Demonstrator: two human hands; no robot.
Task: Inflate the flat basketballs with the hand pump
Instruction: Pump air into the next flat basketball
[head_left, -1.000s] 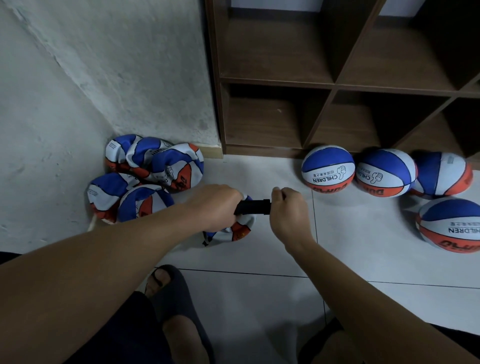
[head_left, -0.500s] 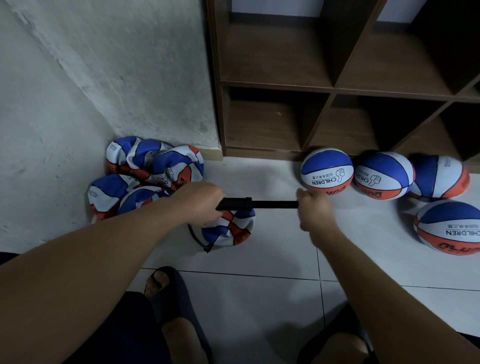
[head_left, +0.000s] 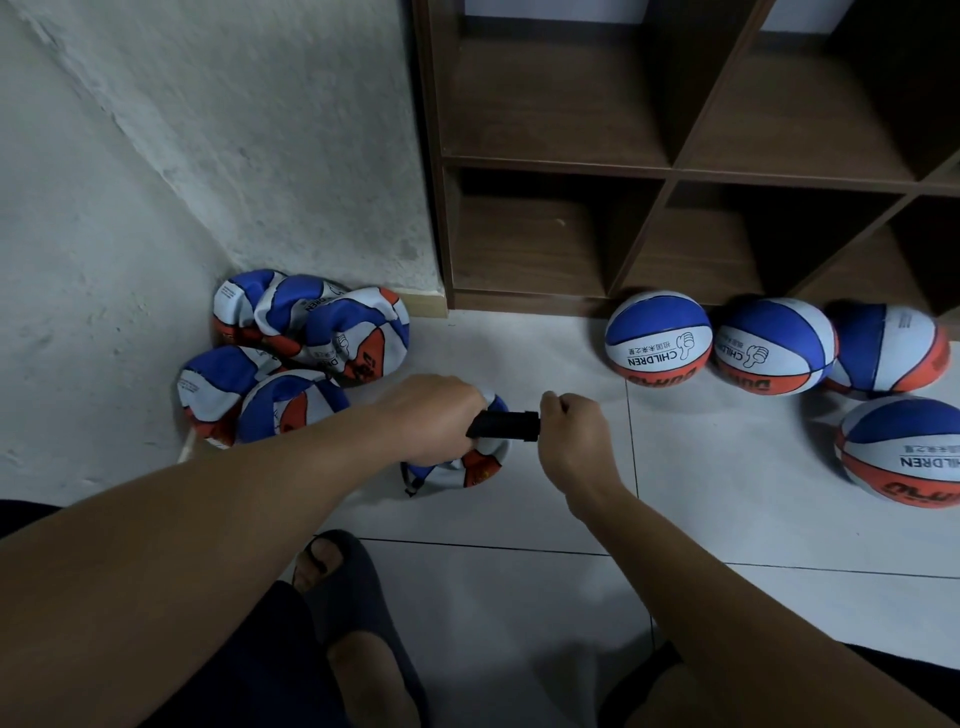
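Note:
I hold a black hand pump (head_left: 505, 426) level over the floor. My left hand (head_left: 434, 415) grips its barrel, and my right hand (head_left: 571, 434) is closed on the handle, pushed in against the barrel end. Under my left hand lies a flat blue, white and orange basketball (head_left: 480, 465), mostly hidden; a thin black hose (head_left: 410, 480) hangs at its left side. Several flat basketballs (head_left: 306, 353) are heaped in the wall corner to the left.
Several round, inflated basketballs (head_left: 660, 338) sit on the tiled floor at the right, in front of a dark wooden cubby shelf (head_left: 670, 171). My foot in a dark slipper (head_left: 343, 582) is below the pump. Rough white walls (head_left: 104, 249) close off the left.
Half a second ago the pump rod was drawn out to the right; my right hand has pushed the handle back in to the barrel. My left hand stayed over the flat ball.

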